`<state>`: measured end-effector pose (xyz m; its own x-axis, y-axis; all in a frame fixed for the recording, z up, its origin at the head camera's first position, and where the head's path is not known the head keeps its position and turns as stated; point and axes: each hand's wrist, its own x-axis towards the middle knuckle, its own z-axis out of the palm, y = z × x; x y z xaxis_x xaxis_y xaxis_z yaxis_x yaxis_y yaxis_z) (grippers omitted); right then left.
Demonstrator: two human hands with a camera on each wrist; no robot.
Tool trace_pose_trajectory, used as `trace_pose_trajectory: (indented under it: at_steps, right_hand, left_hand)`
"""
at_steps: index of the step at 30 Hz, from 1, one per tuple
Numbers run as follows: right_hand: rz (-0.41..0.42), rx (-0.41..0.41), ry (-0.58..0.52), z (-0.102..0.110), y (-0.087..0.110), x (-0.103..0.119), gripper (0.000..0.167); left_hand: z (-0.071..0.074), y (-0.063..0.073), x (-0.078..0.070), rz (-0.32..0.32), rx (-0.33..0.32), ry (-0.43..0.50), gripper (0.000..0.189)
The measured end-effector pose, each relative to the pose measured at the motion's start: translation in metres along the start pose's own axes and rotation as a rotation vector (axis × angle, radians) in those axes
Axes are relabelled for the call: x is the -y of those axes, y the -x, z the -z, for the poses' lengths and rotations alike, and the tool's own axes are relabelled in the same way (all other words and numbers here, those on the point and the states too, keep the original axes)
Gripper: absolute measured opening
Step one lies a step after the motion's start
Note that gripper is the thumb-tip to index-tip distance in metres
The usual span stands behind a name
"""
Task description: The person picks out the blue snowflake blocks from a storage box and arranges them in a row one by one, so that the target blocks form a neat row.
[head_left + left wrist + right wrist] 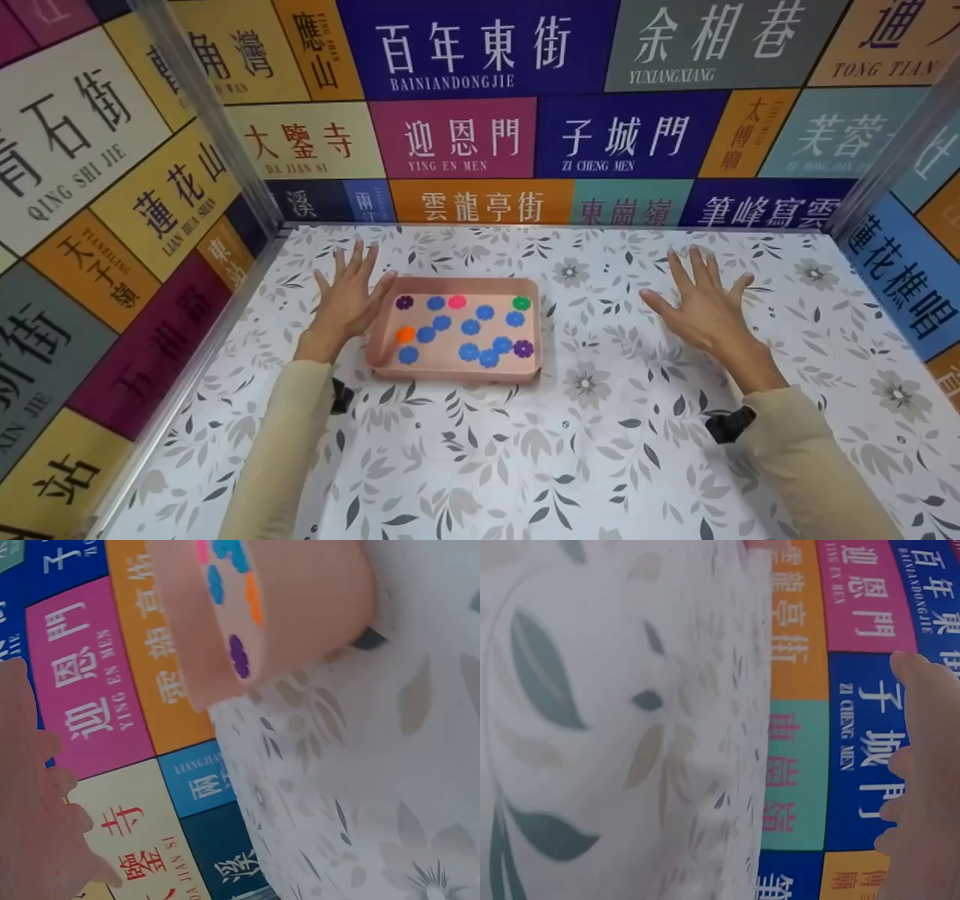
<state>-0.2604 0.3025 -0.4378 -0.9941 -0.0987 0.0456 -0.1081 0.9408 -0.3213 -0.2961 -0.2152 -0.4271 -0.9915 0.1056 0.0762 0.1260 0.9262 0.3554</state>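
A shallow pink tray (454, 373) stands on the table, left of centre. Small flower-shaped pieces lie scattered on its floor: several blue ones, such as one blue piece (470, 327), two purple, one of them a purple piece (523, 349), plus an orange piece (405, 334), a pink piece (457, 301) and a green piece (521, 303). The left hand (346, 296) is spread beside the tray's left end, its thumb near the far left corner; whether it touches the rim I cannot tell. Well to the tray's right, the right hand (705, 307) is spread with nothing in it.
A white tablecloth (585, 465) with grey leaves and flowers covers the table. Panels with Chinese lettering form a back wall (457, 139) and side walls. Clear strips (225, 112) run up the corners. Dark wrist devices (729, 425) sit at both sleeves.
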Motion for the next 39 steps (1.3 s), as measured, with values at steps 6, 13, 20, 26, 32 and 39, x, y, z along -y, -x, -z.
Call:
trace_pose_trajectory:
  at_steps: [6, 13, 20, 26, 32, 39]
  right_hand:
    - [0.057, -0.066, -0.097, -0.001, 0.003, 0.022, 0.09]
    - [0.136, -0.135, -0.235, -0.008, 0.002, 0.049, 0.081]
    - [0.179, -0.144, -0.427, -0.011, 0.0, 0.071, 0.071]
    - [0.186, -0.108, -0.552, -0.016, -0.002, 0.089, 0.068]
    - [0.228, -0.105, -0.683, -0.026, -0.008, 0.106, 0.061]
    - [0.184, -0.015, -0.761, -0.04, -0.017, 0.116, 0.057]
  left_hand:
    - [0.004, 0.012, 0.0, 0.011, 0.001, 0.134, 0.082]
    - [0.006, 0.024, 0.004, 0.069, 0.025, 0.312, 0.071]
    - [0.014, 0.031, 0.002, 0.076, -0.002, 0.454, 0.07]
    - [0.009, 0.034, 0.0, 0.076, -0.03, 0.588, 0.068]
    - [-0.005, 0.037, 0.003, 0.098, -0.076, 0.702, 0.063]
    - [-0.021, 0.041, 0.011, 0.167, -0.084, 0.738, 0.064]
